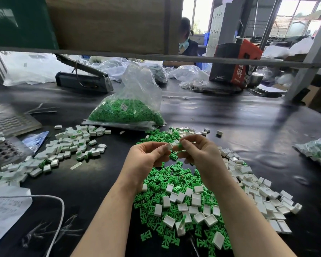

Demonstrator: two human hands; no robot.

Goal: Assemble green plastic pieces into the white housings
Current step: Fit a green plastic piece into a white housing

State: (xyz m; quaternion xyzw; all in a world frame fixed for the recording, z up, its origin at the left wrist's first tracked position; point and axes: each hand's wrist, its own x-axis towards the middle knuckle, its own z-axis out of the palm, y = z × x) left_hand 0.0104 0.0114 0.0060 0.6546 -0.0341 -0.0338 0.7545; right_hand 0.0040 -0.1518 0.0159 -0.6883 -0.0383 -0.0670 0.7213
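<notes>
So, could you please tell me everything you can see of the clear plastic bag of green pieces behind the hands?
The clear plastic bag is thin, crinkled film, its bottom half packed with small green plastic pieces. Its loose neck stands upright and bunched. A small white label shows through the film. It sits on the black table, beyond both hands, touching neither, with loose green pieces just in front.

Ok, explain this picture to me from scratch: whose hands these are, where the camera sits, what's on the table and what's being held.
There is no machine here. A person wears a camera on the head, looking down at their own bare hands. The left hand pinches a small white housing; the right hand holds a green piece against it. On the black table lies a loose heap of green pieces mixed with empty white housings. To the left is a pile of housings with green showing, apparently finished. Behind stands a clear bag of green pieces.
</notes>
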